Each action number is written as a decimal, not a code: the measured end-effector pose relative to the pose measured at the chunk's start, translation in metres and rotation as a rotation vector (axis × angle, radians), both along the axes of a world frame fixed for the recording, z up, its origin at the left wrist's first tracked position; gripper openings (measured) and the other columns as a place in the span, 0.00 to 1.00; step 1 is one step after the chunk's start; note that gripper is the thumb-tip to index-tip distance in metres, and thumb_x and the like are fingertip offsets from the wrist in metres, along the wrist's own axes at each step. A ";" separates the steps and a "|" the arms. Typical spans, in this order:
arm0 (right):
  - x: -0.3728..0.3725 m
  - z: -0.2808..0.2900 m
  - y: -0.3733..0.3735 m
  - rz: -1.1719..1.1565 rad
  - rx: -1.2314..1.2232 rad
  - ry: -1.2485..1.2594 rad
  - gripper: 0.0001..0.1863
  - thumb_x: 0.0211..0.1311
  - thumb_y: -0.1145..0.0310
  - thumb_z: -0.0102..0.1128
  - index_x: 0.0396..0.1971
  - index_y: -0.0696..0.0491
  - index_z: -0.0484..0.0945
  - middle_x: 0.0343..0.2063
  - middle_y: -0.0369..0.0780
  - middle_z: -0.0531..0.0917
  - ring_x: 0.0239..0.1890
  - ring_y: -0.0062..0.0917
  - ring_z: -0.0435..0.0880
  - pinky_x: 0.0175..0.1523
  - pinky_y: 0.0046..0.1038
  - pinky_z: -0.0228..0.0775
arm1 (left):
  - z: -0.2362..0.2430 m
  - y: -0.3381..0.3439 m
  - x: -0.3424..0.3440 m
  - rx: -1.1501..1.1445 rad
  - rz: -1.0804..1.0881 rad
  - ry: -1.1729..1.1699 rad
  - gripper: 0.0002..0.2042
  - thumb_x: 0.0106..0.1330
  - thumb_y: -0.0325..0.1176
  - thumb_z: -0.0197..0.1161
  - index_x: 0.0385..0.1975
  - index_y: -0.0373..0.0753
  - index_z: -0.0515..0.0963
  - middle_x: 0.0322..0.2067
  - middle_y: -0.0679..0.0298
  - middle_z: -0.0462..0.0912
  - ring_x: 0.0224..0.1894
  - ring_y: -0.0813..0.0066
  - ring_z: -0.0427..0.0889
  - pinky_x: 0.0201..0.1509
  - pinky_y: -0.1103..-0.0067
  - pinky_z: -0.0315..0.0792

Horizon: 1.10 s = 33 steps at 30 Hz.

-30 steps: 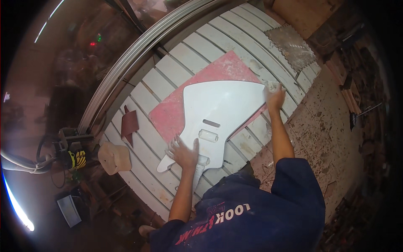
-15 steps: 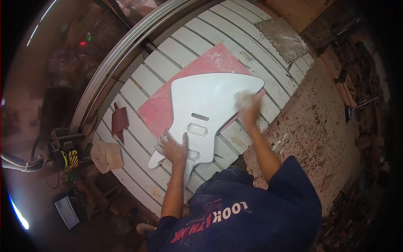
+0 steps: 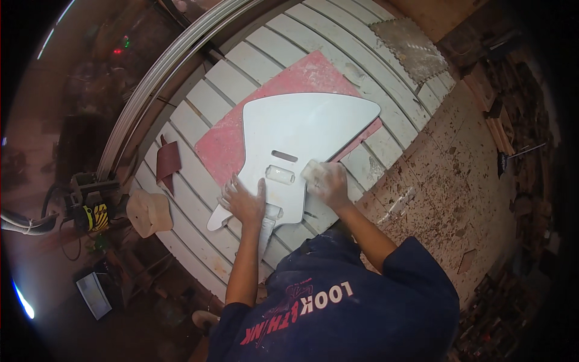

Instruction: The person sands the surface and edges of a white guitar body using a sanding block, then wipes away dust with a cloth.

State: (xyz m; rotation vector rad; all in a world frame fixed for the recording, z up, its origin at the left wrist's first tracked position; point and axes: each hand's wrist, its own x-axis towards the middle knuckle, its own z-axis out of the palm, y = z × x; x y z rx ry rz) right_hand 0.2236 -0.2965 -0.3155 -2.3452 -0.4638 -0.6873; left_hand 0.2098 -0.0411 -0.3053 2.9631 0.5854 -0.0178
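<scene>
A white guitar body (image 3: 304, 127) with several cutouts lies on a dusty pink sheet (image 3: 217, 151) on a slatted bench (image 3: 265, 48). My left hand (image 3: 244, 202) rests on the body’s lower left part, fingers spread, beside the neck cutout. My right hand (image 3: 331, 186) grips a pale, dust-covered block (image 3: 313, 171) against the body’s right side, level with the middle cutout. The block’s underside is hidden.
A curled reddish-brown sandpaper sheet (image 3: 168, 160) and a tan wooden piece (image 3: 148, 214) lie at left, near a machine head (image 3: 90, 205) with yellow-black stripes. A metal rail (image 3: 157, 66) arches along the back. A dusty square mat (image 3: 410, 51) sits at far right.
My right hand has swept with the block from the upper right tip down along the body’s right edge toward the middle cutouts. My left hand stays on the body. The whole view has shifted slightly.
</scene>
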 end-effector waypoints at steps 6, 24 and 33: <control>0.071 -0.035 -0.102 -0.785 0.156 0.257 0.13 0.69 0.62 0.62 0.42 0.56 0.74 0.41 0.44 0.78 0.42 0.36 0.78 0.48 0.41 0.74 | 0.001 -0.005 0.006 -0.024 -0.019 -0.005 0.46 0.62 0.66 0.62 0.72 0.36 0.63 0.66 0.43 0.68 0.73 0.45 0.60 0.77 0.43 0.42; -0.070 -0.026 0.008 0.299 -0.007 0.148 0.25 0.50 0.60 0.75 0.48 0.49 0.76 0.42 0.41 0.77 0.45 0.38 0.77 0.51 0.45 0.71 | 0.000 -0.001 0.000 -0.036 0.002 0.001 0.47 0.64 0.69 0.60 0.73 0.36 0.62 0.67 0.39 0.67 0.72 0.41 0.61 0.77 0.44 0.42; -0.056 -0.013 0.014 0.074 0.093 0.166 0.18 0.51 0.68 0.75 0.42 0.48 0.78 0.39 0.42 0.76 0.42 0.38 0.77 0.48 0.42 0.70 | 0.000 -0.002 0.002 -0.055 0.005 -0.012 0.47 0.62 0.68 0.61 0.72 0.37 0.63 0.66 0.41 0.68 0.73 0.43 0.60 0.78 0.45 0.40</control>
